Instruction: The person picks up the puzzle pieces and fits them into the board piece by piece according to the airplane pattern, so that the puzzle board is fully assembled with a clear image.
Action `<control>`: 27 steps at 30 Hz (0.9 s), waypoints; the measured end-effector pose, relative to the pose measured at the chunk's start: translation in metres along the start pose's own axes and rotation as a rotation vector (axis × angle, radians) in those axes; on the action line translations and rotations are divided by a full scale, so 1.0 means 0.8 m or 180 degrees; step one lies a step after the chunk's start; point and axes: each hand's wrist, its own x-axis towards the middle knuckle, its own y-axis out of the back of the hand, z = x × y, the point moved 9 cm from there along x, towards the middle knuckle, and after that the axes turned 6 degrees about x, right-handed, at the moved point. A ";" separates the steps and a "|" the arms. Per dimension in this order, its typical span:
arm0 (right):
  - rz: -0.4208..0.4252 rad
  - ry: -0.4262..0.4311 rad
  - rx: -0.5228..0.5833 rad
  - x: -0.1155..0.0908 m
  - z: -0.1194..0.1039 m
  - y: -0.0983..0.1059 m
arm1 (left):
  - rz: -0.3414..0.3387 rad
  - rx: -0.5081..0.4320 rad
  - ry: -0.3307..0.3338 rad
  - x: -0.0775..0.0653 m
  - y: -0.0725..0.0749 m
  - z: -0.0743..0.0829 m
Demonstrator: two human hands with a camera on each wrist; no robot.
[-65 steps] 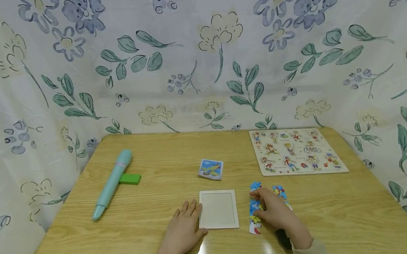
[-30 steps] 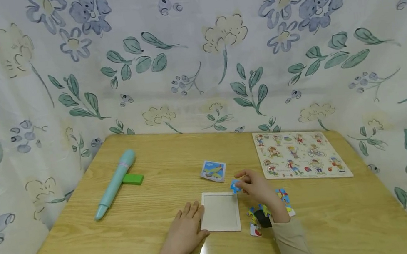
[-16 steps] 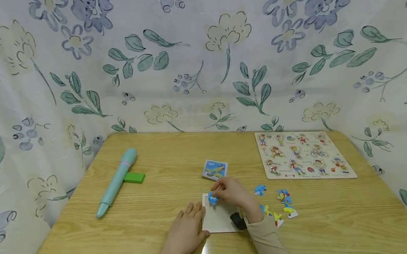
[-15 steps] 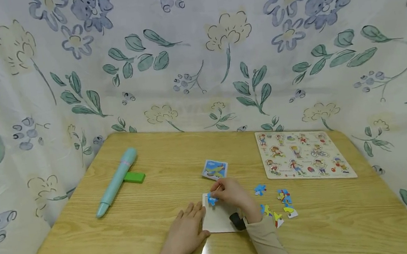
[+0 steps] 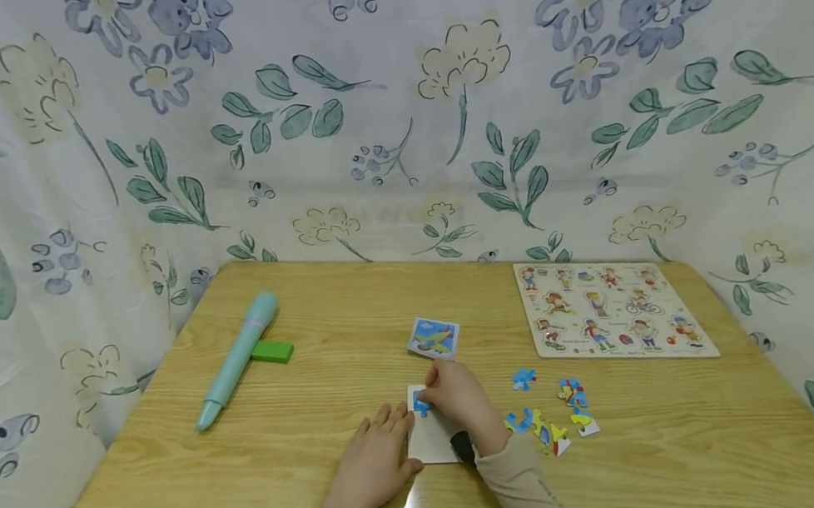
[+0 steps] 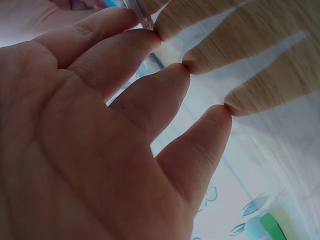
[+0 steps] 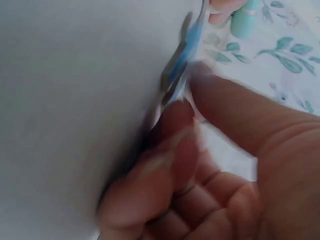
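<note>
A blue jigsaw piece [image 5: 420, 406] lies in the far left corner of a white square puzzle tray [image 5: 432, 445]. My right hand [image 5: 463, 401] reaches over the tray and pinches this piece, its thumb [image 7: 220, 100] at the piece's edge in the right wrist view. Flat on the table, my left hand [image 5: 372, 463] has its fingers spread and touches the tray's left edge. Several loose jigsaw pieces [image 5: 523, 380], blue, yellow, red and white, lie right of the tray. The tray's right part is hidden under the right hand and a black wrist camera.
Behind the tray lies a picture card [image 5: 434, 337] with a yellow plane. A wooden picture board [image 5: 613, 310] occupies the back right. At left, a turquoise pen-shaped stick [image 5: 237, 361] rests against a green block [image 5: 272, 352]. A floral curtain [image 5: 392, 121] hangs behind the table.
My right hand has picked a blue jigsaw piece from the loose ones and carried it left to the tray's far left corner, where it now lies lower. The left hand has stayed put.
</note>
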 end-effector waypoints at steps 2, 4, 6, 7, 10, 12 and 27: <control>0.0045 -0.0032 -0.0119 -0.001 0.001 0.001 | -0.0005 -0.0007 -0.0006 0.000 0.000 0.001; 0.0056 -0.0043 -0.0124 -0.002 0.002 0.002 | -0.0018 -0.0014 -0.0016 0.000 0.000 0.001; 0.0021 -0.0043 -0.0023 -0.003 0.003 0.002 | -0.0033 -0.0020 -0.0024 0.000 -0.001 0.002; 0.0000 -0.0031 0.0015 -0.004 0.004 0.003 | -0.0041 -0.0023 -0.0025 0.000 0.000 0.002; -0.0109 0.0007 0.0134 -0.008 0.005 0.007 | -0.0057 -0.0022 -0.0015 0.000 -0.001 0.001; -0.0197 -0.0023 0.0203 -0.012 0.007 0.012 | -0.0053 -0.0011 -0.0009 0.000 -0.001 0.001; 0.0107 -0.0161 -0.0171 -0.062 0.062 0.110 | -0.0037 -0.0045 -0.0057 -0.003 0.002 0.001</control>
